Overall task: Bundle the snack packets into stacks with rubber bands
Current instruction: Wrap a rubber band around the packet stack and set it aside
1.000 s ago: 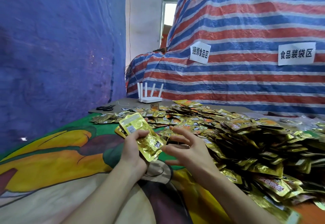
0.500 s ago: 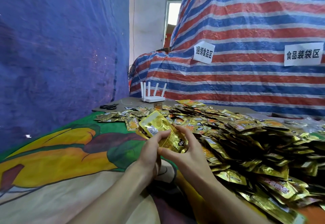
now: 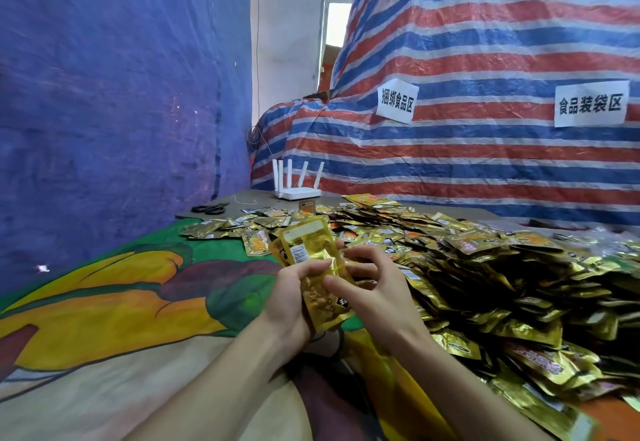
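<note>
The stack (image 3: 308,250) of gold packets stands tilted between your two hands, held up off the cloth (image 3: 121,302). Its top leans away to the left and its lower end sits down by your wrists.

Your left hand (image 3: 289,302) grips the stack from the left side, with the thumb curled over the front face and the other fingers hidden behind. Your right hand (image 3: 375,290) is closed on the right edge. Its thumb lies on the front face just beside your left thumb, and its fingers curl in against the edge. It cannot be told whether a rubber band is on the stack or on your fingers.

Just behind and to the right of your hands, the loose pile (image 3: 485,267) of the same packets spreads over the right half of the desk (image 3: 249,198). The near edge of the pile almost touches your right hand.

At the far left end of the desk, on its bare part, lie black scissors (image 3: 209,209). A white router (image 3: 298,186) stands just beyond them. Behind it rises a striped tarp (image 3: 485,42) bearing two white signs (image 3: 396,101). A blue tarp (image 3: 104,94) hangs on your left.
</note>
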Demonstrator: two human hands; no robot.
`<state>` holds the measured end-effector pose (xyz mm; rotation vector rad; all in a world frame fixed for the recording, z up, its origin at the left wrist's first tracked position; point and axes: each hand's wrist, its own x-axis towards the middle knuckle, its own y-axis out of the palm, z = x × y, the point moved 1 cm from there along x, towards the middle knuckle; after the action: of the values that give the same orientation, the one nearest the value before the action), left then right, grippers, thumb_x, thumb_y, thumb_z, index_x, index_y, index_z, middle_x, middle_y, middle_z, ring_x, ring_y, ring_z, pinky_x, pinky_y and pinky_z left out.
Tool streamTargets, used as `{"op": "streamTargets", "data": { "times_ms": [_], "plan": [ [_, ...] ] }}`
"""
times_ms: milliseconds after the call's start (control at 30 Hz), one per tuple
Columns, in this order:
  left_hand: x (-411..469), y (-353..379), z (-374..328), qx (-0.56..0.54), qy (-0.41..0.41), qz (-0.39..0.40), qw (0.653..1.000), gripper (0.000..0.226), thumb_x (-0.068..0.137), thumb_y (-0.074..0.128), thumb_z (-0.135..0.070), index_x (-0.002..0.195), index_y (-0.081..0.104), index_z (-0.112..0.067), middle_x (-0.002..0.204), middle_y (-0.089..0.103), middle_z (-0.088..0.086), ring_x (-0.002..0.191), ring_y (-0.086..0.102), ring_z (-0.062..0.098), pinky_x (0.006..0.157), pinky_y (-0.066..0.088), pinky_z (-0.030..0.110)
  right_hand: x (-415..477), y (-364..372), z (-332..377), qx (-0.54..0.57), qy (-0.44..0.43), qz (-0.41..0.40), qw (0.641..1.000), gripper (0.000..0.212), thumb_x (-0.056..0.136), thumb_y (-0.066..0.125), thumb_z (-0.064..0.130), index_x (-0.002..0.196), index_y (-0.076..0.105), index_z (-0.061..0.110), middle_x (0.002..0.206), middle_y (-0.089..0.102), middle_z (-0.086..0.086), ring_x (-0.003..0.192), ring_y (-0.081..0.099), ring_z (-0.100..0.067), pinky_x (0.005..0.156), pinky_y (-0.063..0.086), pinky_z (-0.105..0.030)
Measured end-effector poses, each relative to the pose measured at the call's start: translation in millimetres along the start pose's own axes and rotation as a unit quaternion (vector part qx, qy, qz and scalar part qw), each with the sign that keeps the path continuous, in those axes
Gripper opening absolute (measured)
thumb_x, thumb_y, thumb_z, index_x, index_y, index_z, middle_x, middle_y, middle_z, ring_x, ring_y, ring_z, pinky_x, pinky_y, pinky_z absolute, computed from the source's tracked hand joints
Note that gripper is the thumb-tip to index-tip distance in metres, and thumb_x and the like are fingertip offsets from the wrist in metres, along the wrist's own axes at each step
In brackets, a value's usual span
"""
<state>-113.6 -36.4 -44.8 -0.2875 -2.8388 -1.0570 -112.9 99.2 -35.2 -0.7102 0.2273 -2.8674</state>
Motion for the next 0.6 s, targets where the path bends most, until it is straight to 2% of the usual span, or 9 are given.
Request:
{"op": "streamTargets", "data": {
  "times_ms": [100, 200, 267, 300, 367, 433, 500, 533, 600],
  "plan": [
    [-5, 5, 0, 0.030, -0.028, 0.006, 0.999, 0.027, 0.073, 0.066, -0.019, 0.093, 0.081, -0.009, 0.104, 0.075, 0.017, 0.088, 0.074, 0.030, 0.075, 0.061, 0.040, 2, -7, 8, 0.016, 0.020, 0.052, 0.998, 0.043, 0.083, 0.080, 0.009, 0.118, 0.066, 0.030, 0.095, 0.076, 0.009, 0.089, 0.071, -0.001, 0.064, 0.057, -0.020],
    [-8, 12, 2, 0.045, -0.028, -0.001, 0.999, 0.042, 0.081, 0.067, -0.030, 0.114, 0.074, -0.007, 0.118, 0.070, 0.019, 0.107, 0.067, 0.034, 0.094, 0.054, 0.046, 9, -21, 24, -0.003, 0.038, 0.046, 0.998, 0.038, 0.083, 0.080, 0.008, 0.112, 0.070, 0.030, 0.089, 0.078, -0.001, 0.083, 0.076, -0.015, 0.063, 0.059, -0.027],
    [-10, 14, 3, 0.089, -0.021, -0.034, 0.995, 0.053, 0.078, 0.064, -0.043, 0.117, 0.070, -0.008, 0.108, 0.073, 0.011, 0.100, 0.066, 0.028, 0.088, 0.050, 0.042, 16, -34, 37, -0.046, 0.043, 0.015, 0.998, 0.037, 0.084, 0.079, 0.012, 0.116, 0.068, 0.028, 0.089, 0.077, -0.004, 0.079, 0.076, -0.016, 0.064, 0.060, -0.030],
    [-11, 13, 3, 0.109, -0.021, -0.056, 0.992, 0.054, 0.076, 0.063, -0.047, 0.114, 0.069, -0.009, 0.100, 0.073, 0.008, 0.092, 0.065, 0.024, 0.081, 0.048, 0.038, 22, -42, 43, -0.078, 0.043, -0.008, 0.996, 0.041, 0.085, 0.078, 0.015, 0.121, 0.065, 0.029, 0.094, 0.076, -0.004, 0.081, 0.076, -0.018, 0.069, 0.062, -0.035],
    [-11, 10, 2, 0.123, -0.019, -0.102, 0.987, 0.047, 0.078, 0.062, -0.044, 0.108, 0.067, -0.009, 0.099, 0.071, 0.008, 0.084, 0.063, 0.021, 0.073, 0.045, 0.035, 37, -60, 53, -0.177, 0.028, -0.065, 0.982, 0.057, 0.083, 0.079, 0.021, 0.134, 0.055, 0.031, 0.108, 0.069, -0.001, 0.091, 0.071, -0.021, 0.084, 0.059, -0.044],
    [-11, 6, 1, 0.133, -0.010, -0.135, 0.982, 0.034, 0.088, 0.058, -0.038, 0.103, 0.068, -0.009, 0.098, 0.070, 0.007, 0.080, 0.060, 0.020, 0.068, 0.043, 0.033, 51, -74, 60, -0.279, 0.004, -0.119, 0.953, 0.056, 0.083, 0.078, 0.024, 0.134, 0.055, 0.031, 0.108, 0.065, -0.001, 0.092, 0.065, -0.020, 0.089, 0.055, -0.041],
    [-10, 4, 1, 0.142, -0.004, -0.159, 0.977, 0.028, 0.092, 0.055, -0.034, 0.097, 0.069, -0.010, 0.088, 0.070, 0.003, 0.073, 0.058, 0.018, 0.063, 0.040, 0.031, 63, -82, 56, -0.354, -0.009, -0.125, 0.927, 0.019, 0.090, 0.069, 0.023, 0.109, 0.067, 0.024, 0.095, 0.072, -0.003, 0.077, 0.067, -0.016, 0.079, 0.056, -0.034],
    [-9, 4, 2, 0.151, 0.000, -0.168, 0.974, 0.026, 0.092, 0.055, -0.032, 0.095, 0.069, -0.010, 0.084, 0.069, 0.001, 0.069, 0.058, 0.017, 0.062, 0.039, 0.030, 66, -82, 49, -0.420, 0.004, -0.106, 0.901, 0.010, 0.094, 0.062, 0.024, 0.099, 0.069, 0.020, 0.089, 0.074, -0.004, 0.074, 0.067, -0.017, 0.077, 0.056, -0.034],
    [-9, 2, 4, 0.178, 0.019, -0.181, 0.967, 0.020, 0.092, 0.058, -0.026, 0.092, 0.070, -0.011, 0.077, 0.068, 0.000, 0.061, 0.056, 0.015, 0.056, 0.038, 0.026, 70, -81, 31, -0.565, 0.060, -0.056, 0.821, 0.020, 0.096, 0.052, 0.027, 0.097, 0.070, 0.019, 0.093, 0.074, -0.007, 0.092, 0.065, -0.026, 0.091, 0.051, -0.038]
  ]
}}
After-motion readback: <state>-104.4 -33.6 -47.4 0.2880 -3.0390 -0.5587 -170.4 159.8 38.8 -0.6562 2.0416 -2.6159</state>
